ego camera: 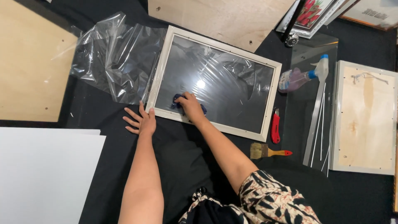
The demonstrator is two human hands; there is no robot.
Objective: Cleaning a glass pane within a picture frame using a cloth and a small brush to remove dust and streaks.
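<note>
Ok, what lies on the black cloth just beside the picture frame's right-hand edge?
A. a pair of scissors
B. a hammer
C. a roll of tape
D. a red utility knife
D: a red utility knife lies on the black cloth alongside the right edge of the white frame; a paintbrush lies just below it.

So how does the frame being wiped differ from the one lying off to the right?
The wiped frame lies glass-side up, tilted on the black cloth, its pane dark and shiny; the right frame lies face down, showing a pale wooden back with a hanging cord. The right hand presses a blue cloth on the first; nothing touches the second. Both have whitish rectangular borders.
</note>
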